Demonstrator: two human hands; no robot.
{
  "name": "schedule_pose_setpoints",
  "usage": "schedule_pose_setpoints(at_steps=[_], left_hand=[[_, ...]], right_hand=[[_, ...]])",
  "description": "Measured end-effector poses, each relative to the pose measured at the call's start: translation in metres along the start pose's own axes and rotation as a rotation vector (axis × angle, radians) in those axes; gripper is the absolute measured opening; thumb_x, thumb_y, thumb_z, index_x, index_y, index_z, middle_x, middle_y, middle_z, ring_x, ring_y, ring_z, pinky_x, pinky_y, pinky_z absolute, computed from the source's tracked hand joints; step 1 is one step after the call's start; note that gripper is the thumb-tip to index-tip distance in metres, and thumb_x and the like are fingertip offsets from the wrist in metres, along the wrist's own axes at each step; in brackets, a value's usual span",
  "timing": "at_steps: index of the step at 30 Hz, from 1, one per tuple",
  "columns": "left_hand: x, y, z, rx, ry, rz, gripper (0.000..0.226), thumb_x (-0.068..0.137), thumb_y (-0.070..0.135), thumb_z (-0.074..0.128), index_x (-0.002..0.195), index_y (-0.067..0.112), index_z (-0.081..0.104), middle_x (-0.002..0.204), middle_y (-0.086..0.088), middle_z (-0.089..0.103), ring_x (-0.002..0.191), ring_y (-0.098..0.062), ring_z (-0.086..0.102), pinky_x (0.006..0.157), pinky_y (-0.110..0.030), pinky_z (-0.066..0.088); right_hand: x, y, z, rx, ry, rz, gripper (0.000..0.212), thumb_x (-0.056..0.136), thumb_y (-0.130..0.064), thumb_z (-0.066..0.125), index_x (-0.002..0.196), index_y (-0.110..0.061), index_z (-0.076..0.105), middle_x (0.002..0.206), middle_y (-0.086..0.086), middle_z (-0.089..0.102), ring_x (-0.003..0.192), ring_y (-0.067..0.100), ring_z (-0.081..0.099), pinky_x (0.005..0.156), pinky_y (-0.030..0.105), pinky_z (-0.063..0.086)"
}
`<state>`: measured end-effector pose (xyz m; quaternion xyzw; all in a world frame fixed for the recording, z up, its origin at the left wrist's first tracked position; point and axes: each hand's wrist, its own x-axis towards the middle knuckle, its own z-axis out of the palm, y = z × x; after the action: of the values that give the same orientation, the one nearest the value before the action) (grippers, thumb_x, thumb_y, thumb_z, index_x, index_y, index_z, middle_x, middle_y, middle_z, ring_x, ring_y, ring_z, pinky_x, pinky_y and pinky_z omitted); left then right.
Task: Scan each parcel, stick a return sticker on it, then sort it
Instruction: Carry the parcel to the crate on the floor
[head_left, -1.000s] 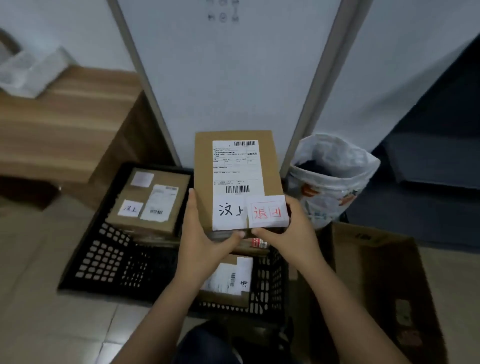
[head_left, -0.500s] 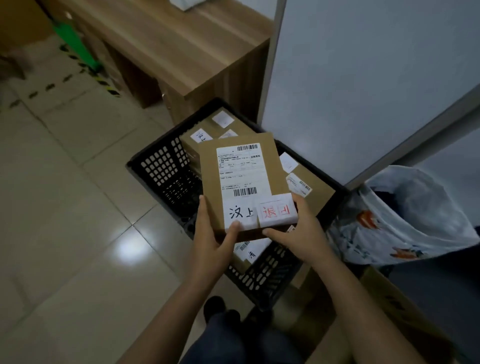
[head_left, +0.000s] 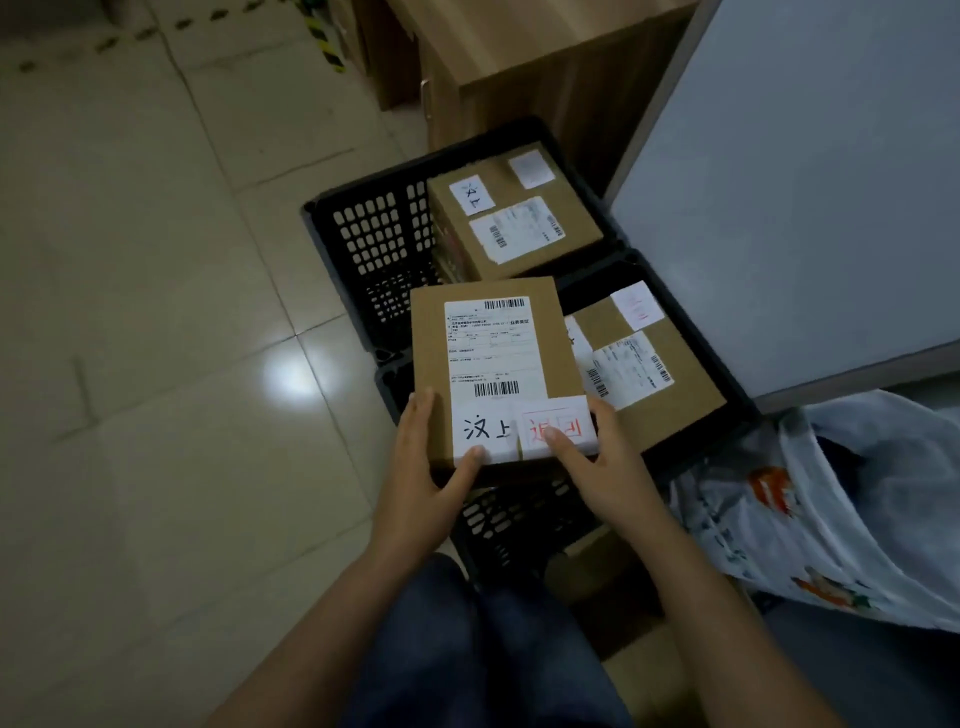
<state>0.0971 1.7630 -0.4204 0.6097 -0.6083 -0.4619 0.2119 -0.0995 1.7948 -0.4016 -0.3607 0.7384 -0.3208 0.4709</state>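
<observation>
I hold a flat brown cardboard parcel (head_left: 431, 353) level above the black baskets. It carries a white shipping label with barcodes, black handwriting and a white return sticker with red print (head_left: 558, 428) at its near right corner. My left hand (head_left: 431, 467) grips the parcel's near left corner, thumb on top. My right hand (head_left: 597, 467) holds the near right edge, with its thumb pressed on the return sticker.
Two black slotted baskets (head_left: 363, 244) sit on the tiled floor, each holding a labelled brown box: one far (head_left: 519, 218), one near (head_left: 649, 374). A wooden desk stands behind, a grey panel (head_left: 805, 208) at right, and a printed plastic bag (head_left: 831, 509) at lower right.
My view has swung left and down toward the baskets. The parcel stays in both hands and now hangs over the nearer basket's left part.
</observation>
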Motion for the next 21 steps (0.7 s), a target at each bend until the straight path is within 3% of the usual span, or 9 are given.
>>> schedule_pose_setpoints(at_steps=[2,4,7,8,10,13,17,21], left_hand=[[-0.006,-0.003,0.020,-0.001,0.032,-0.048,0.081,0.088,0.042,0.064,0.153,0.027,0.019,0.159,0.009,0.016,0.145,-0.007,0.017,0.115,-0.039,0.032],[-0.011,-0.007,0.040,-0.006,0.061,-0.091,0.080,0.088,0.041,0.063,0.153,0.028,0.018,0.160,0.007,0.014,0.145,-0.007,0.016,0.114,-0.034,0.031],[-0.016,-0.016,0.063,0.016,0.073,-0.160,0.079,0.090,0.034,0.064,0.153,0.028,0.016,0.160,0.006,0.009,0.135,0.004,0.018,0.095,0.002,0.025],[-0.018,-0.020,0.069,0.006,0.075,-0.180,0.080,0.090,0.032,0.065,0.153,0.029,0.016,0.160,0.006,0.008,0.131,0.007,0.019,0.089,0.005,0.027],[-0.019,-0.028,0.080,0.000,0.088,-0.213,0.081,0.090,0.032,0.065,0.153,0.030,0.015,0.160,0.008,0.006,0.129,0.009,0.020,0.090,-0.003,0.035],[-0.018,-0.037,0.091,0.016,0.097,-0.271,0.080,0.091,0.031,0.063,0.153,0.029,0.012,0.160,0.007,0.002,0.116,0.019,0.020,0.084,0.001,0.030],[-0.005,-0.053,0.107,0.036,0.105,-0.296,0.083,0.093,0.028,0.061,0.154,0.029,0.005,0.160,0.005,-0.005,0.140,-0.011,0.026,0.103,-0.030,0.041],[0.013,-0.065,0.128,0.095,0.068,-0.329,0.077,0.096,0.027,0.056,0.154,0.026,0.004,0.160,-0.004,-0.010,0.143,-0.026,0.025,0.107,-0.033,0.035]], right_hand=[[0.012,0.014,-0.009,-0.031,-0.055,0.002,0.043,0.092,-0.030,0.064,0.130,-0.028,0.043,0.120,-0.011,0.061,0.108,0.000,0.057,0.084,0.020,0.051],[0.023,0.026,-0.017,-0.075,-0.107,-0.001,0.046,0.092,-0.026,0.064,0.132,-0.024,0.042,0.116,-0.012,0.060,0.107,0.000,0.058,0.079,0.016,0.051],[0.037,0.042,-0.023,-0.129,-0.175,-0.008,0.052,0.090,-0.022,0.067,0.134,-0.022,0.039,0.111,-0.017,0.057,0.100,-0.009,0.055,0.073,0.008,0.049],[0.042,0.048,-0.023,-0.151,-0.192,-0.012,0.055,0.090,-0.022,0.067,0.136,-0.021,0.038,0.113,-0.015,0.057,0.099,-0.009,0.055,0.073,0.007,0.048],[0.051,0.057,-0.020,-0.196,-0.221,-0.021,0.058,0.089,-0.023,0.068,0.138,-0.021,0.037,0.117,-0.010,0.056,0.102,-0.003,0.056,0.078,0.012,0.049],[0.066,0.070,-0.013,-0.257,-0.253,-0.025,0.061,0.089,-0.025,0.068,0.140,-0.021,0.035,0.122,-0.006,0.056,0.114,0.012,0.055,0.093,0.031,0.051],[0.082,0.083,0.003,-0.336,-0.280,-0.001,0.069,0.092,-0.020,0.064,0.148,-0.016,0.025,0.133,-0.002,0.052,0.119,0.011,0.052,0.100,0.034,0.047],[0.100,0.097,0.012,-0.427,-0.252,-0.002,0.075,0.093,-0.013,0.061,0.153,-0.018,0.016,0.149,0.005,0.038,0.134,0.019,0.041,0.107,0.033,0.038]])
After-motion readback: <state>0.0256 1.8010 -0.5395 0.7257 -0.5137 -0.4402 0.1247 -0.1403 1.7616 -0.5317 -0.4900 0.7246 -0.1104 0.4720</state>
